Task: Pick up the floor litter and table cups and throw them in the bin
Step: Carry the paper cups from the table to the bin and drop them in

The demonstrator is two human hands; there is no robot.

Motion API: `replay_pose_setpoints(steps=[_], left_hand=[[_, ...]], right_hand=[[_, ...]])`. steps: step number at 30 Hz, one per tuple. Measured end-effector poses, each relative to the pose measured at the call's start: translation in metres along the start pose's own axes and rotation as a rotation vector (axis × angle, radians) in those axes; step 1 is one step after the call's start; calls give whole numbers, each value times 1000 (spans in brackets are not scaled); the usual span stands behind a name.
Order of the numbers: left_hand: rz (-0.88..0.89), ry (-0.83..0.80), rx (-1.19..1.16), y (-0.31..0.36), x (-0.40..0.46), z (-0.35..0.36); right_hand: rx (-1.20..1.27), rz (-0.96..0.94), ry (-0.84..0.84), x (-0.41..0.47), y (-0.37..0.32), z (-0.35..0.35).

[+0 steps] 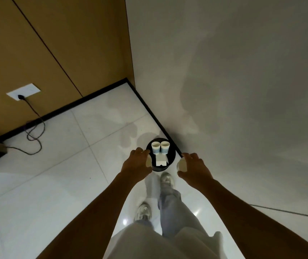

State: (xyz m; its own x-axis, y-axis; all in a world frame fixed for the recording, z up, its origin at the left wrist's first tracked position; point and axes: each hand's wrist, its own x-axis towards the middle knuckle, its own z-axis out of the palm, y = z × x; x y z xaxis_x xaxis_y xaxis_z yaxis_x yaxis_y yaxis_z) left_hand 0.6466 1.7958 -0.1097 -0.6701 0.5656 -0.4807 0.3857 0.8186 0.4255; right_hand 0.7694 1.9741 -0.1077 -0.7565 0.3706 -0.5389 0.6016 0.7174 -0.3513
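No text, label, brand or number can be read anywhere; the blue bands on the two cups (160, 147) are too blurred to tell.

Black bin (171, 156), white blue-banded cups (160, 147).

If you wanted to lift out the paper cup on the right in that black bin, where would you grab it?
Grip the right paper cup by its rim and upper wall, coming straight down from above. It stands upright with its mouth open, pressed against the left cup and ringed by the bin wall, so its sides are hard to reach.
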Motion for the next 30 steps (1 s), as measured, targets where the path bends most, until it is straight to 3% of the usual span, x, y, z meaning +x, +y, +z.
replay_pose_setpoints(steps=[12,22,30], left_hand=[[-150,0,-139,-14,161,38],[-116,63,-159,-69,299,133],[-82,-6,-137,-104,397,210]], right_hand=[[-49,-46,-114,186,23,12],[84,68,-137,334,56,100],[92,95,-140,430,95,175]])
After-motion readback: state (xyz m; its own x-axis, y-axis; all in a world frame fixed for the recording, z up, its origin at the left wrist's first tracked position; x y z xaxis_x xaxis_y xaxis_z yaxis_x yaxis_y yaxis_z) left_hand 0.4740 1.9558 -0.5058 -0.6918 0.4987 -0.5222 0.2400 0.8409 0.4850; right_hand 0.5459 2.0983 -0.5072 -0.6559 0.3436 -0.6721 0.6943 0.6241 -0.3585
